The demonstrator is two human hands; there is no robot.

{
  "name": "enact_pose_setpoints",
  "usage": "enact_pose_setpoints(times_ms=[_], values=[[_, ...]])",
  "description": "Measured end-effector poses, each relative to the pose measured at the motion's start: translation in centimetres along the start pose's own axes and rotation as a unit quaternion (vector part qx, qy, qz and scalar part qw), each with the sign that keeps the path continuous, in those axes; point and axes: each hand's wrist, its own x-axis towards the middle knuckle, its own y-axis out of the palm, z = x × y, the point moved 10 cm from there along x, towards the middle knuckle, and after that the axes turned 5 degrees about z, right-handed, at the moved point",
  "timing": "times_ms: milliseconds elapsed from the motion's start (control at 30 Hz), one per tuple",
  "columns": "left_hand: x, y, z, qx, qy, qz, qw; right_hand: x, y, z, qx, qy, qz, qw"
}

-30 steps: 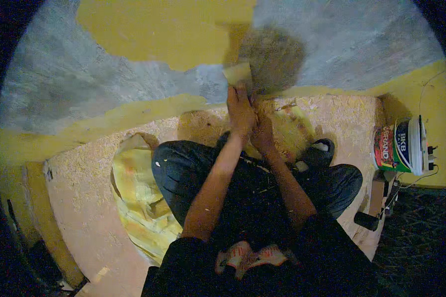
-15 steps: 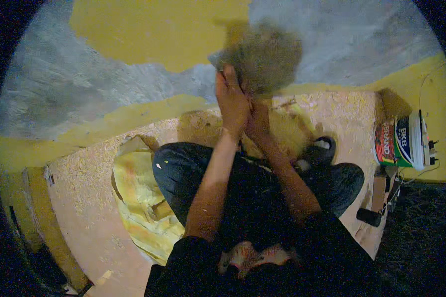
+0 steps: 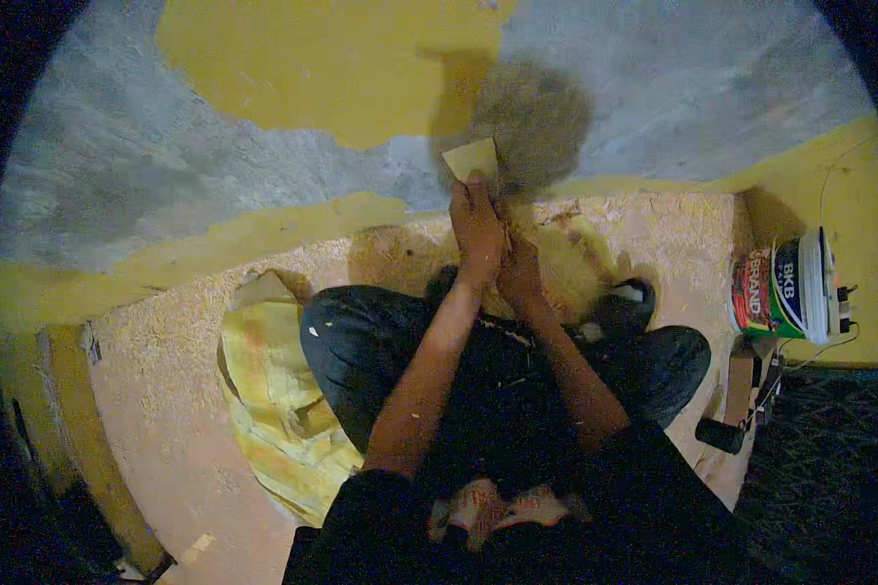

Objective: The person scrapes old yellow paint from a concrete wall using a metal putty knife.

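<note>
A flat scraper blade (image 3: 471, 158), pale yellowish in the light, sticks up from my left hand (image 3: 478, 234), whose fingers are closed on it. Just behind and to the right, my right hand (image 3: 520, 275) is closed against the left one, where the scraper's handle would be; the handle itself is hidden between my palms. Both hands are out in front of my crossed legs, close to the wall (image 3: 293, 171). Yellow paint (image 3: 332, 68) covers its upper middle, with bare grey patches around it.
Yellow paint flakes (image 3: 176, 331) litter the pinkish floor along the wall's foot. A crumpled yellow sack (image 3: 283, 390) lies beside my left knee. On the right stand a paint bucket (image 3: 785, 288), a black phone-like object (image 3: 720, 435) and cables. A dark patterned mat (image 3: 829, 468) lies beyond.
Both hands have drawn back and down from the wall, toward me. The scraper blade has tilted so that its flat face shows.
</note>
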Motion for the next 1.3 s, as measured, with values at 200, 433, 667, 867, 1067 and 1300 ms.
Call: enact_pose_setpoints(times_ms=[200, 433, 667, 867, 1067, 1300], values=[[0.6, 0.0, -1.8, 0.026, -0.02, 0.022, 0.999, -0.4, -1.7, 3.6, 0.003, -0.159, -0.088, 0.983], [1.8, -0.5, -2.7, -0.007, 0.09, -0.01, 0.996, 1.2, -0.3, 3.1, 0.053, -0.162, -0.043, 0.984], [1.4, 0.3, -1.4, 0.042, 0.037, -0.014, 0.998, 1.2, -1.0, 3.2, -0.119, -0.119, -0.044, 0.985], [1.7, 0.0, -1.8, 0.016, 0.069, -0.008, 0.997, 0.2, -2.0, 4.4, -0.008, -0.194, -0.051, 0.98], [0.3, 2.0, -1.6, -0.163, -0.107, 0.042, 0.98, -0.2, -3.2, 5.1, 0.044, -0.139, -0.02, 0.989], [0.1, 3.5, 0.4, -0.164, -0.154, 0.068, 0.972, -0.5, -5.6, 5.7, -0.036, -0.272, -0.117, 0.954]])
